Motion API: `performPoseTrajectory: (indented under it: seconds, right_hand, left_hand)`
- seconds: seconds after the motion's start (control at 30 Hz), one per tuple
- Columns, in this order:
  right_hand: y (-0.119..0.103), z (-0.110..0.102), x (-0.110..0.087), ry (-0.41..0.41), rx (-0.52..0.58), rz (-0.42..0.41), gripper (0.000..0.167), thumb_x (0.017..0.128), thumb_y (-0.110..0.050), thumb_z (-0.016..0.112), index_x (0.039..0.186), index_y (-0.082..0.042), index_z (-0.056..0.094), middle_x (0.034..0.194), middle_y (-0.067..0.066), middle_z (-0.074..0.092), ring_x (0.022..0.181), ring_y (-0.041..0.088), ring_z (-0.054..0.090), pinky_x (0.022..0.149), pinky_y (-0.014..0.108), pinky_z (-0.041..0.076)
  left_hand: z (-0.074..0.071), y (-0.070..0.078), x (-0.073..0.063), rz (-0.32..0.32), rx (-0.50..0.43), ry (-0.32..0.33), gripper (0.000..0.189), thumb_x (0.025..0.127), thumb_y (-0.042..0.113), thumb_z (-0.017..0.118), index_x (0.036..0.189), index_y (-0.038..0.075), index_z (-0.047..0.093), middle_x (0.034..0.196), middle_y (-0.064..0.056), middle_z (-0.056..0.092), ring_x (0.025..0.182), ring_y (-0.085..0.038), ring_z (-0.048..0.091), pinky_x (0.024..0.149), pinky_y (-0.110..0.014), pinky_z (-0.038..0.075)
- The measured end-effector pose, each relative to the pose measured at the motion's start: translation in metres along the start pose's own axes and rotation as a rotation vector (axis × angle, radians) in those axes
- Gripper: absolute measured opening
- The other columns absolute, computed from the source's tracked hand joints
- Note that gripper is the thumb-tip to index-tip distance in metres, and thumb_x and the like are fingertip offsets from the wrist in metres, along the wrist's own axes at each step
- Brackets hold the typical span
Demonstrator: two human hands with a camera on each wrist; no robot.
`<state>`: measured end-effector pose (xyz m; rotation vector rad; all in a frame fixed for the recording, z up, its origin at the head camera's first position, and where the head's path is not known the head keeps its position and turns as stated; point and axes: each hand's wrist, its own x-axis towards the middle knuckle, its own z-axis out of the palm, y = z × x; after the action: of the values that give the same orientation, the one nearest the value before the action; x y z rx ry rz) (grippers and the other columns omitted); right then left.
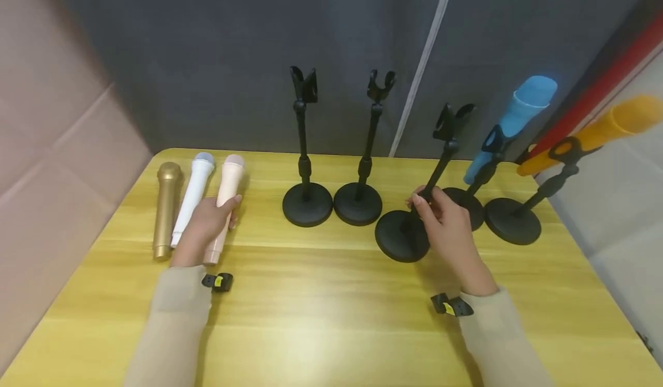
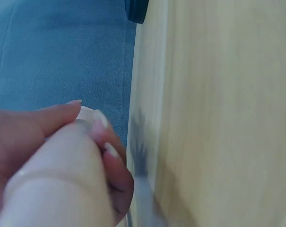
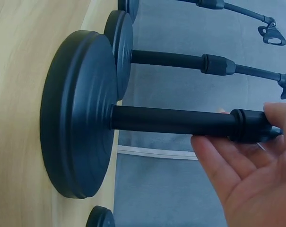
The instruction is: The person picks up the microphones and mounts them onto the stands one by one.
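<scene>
My left hand (image 1: pixel 207 223) grips a pale pink microphone (image 1: pixel 231 175), its fingers and thumb around the body. In the left wrist view the microphone (image 2: pixel 57 194) points away, with fingertips curled near its far end. My right hand (image 1: pixel 450 226) holds a black microphone stand (image 1: pixel 397 236) by its pole, just above the round base. Seen from the right wrist, thumb and fingers close around the collar of the stand (image 3: pixel 173 120). The clip (image 1: pixel 450 123) on top of that stand holds nothing. Whether its base touches the table cannot be told.
Left of the pink microphone lie a white microphone (image 1: pixel 193 197) and a gold one (image 1: pixel 167 211). Two black stands (image 1: pixel 307 205) (image 1: pixel 358 205) with bare clips stand mid-table. At the right, further stands carry a blue microphone (image 1: pixel 520 110) and an orange one (image 1: pixel 606 128). A dark partition (image 1: pixel 233 76) rises behind.
</scene>
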<state>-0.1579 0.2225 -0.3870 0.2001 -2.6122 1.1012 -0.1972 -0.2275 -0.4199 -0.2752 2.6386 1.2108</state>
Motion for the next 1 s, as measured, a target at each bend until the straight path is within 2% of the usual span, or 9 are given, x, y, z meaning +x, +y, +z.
performPoseTrajectory:
  seconds: [0.1,0.2,0.37,0.47,0.53,0.77,0.87,1.0]
  right_hand:
    - [-0.001,-0.003,-0.003,0.002,-0.013,0.007,0.029,0.106,-0.039,0.052,0.114,-0.015,0.066,0.103,0.006,0.077,0.099,0.024,0.076,0.08,0.008,0.045]
    - [-0.003,-0.005,-0.004,-0.015,-0.024,0.001,0.028,0.106,-0.037,0.052,0.114,-0.013,0.066,0.103,0.007,0.077,0.099,0.025,0.076,0.08,0.011,0.046]
    - [-0.008,-0.007,-0.007,-0.05,-0.023,-0.014,0.026,0.105,-0.034,0.055,0.113,-0.012,0.066,0.105,0.01,0.077,0.099,0.027,0.076,0.084,0.037,0.056]
    - [-0.012,-0.007,-0.008,-0.077,-0.01,-0.023,0.026,0.105,-0.033,0.056,0.113,-0.011,0.066,0.106,0.012,0.076,0.101,0.029,0.076,0.088,0.051,0.057]
    - [-0.014,-0.006,-0.008,-0.095,-0.002,-0.031,0.025,0.104,-0.032,0.057,0.113,-0.01,0.065,0.106,0.012,0.076,0.102,0.031,0.076,0.089,0.053,0.057]
    - [-0.019,0.0,-0.008,-0.112,0.003,-0.06,0.021,0.104,-0.029,0.057,0.112,-0.01,0.066,0.104,0.011,0.077,0.102,0.029,0.075,0.09,0.052,0.058]
    - [-0.021,0.003,-0.009,-0.108,0.006,-0.069,0.021,0.105,-0.029,0.057,0.111,-0.011,0.066,0.104,0.011,0.077,0.101,0.029,0.076,0.089,0.052,0.058]
    - [-0.024,0.004,-0.011,-0.108,0.014,-0.077,0.021,0.105,-0.027,0.057,0.111,-0.009,0.066,0.103,0.011,0.077,0.101,0.03,0.076,0.088,0.052,0.059]
  left_hand:
    - [0.0,0.003,0.001,0.004,-0.043,-0.004,0.062,0.103,0.062,0.04,0.088,0.004,0.059,0.067,0.001,0.059,0.062,-0.018,0.049,0.062,-0.033,0.044]
    - [0.002,0.009,-0.002,0.01,-0.083,0.038,0.066,0.102,0.065,0.037,0.096,0.002,0.057,0.072,-0.002,0.058,0.064,-0.019,0.051,0.062,-0.033,0.046]
    - [0.005,0.027,-0.006,0.048,-0.11,0.145,0.076,0.101,0.069,0.032,0.11,-0.003,0.055,0.085,-0.009,0.061,0.071,-0.019,0.057,0.065,-0.032,0.048]
    - [0.005,0.037,-0.011,0.058,-0.135,0.166,0.077,0.101,0.068,0.033,0.116,-0.005,0.054,0.087,-0.008,0.061,0.072,-0.017,0.059,0.065,-0.031,0.049]
    - [0.003,0.043,-0.014,0.076,-0.166,0.168,0.073,0.102,0.065,0.035,0.117,-0.004,0.053,0.084,-0.005,0.061,0.069,-0.014,0.06,0.064,-0.03,0.05]
    - [-0.002,0.059,-0.026,0.196,-0.451,0.131,0.042,0.108,0.049,0.036,0.115,0.009,0.045,0.077,0.006,0.059,0.064,-0.006,0.059,0.062,-0.026,0.052]
    - [0.001,0.065,-0.028,0.258,-0.449,0.14,0.041,0.108,0.046,0.036,0.115,0.007,0.046,0.08,0.005,0.058,0.066,-0.006,0.058,0.064,-0.025,0.052]
    - [0.007,0.071,-0.026,0.332,-0.388,0.163,0.045,0.108,0.043,0.039,0.118,0.0,0.045,0.086,0.0,0.058,0.071,-0.007,0.059,0.066,-0.025,0.053]
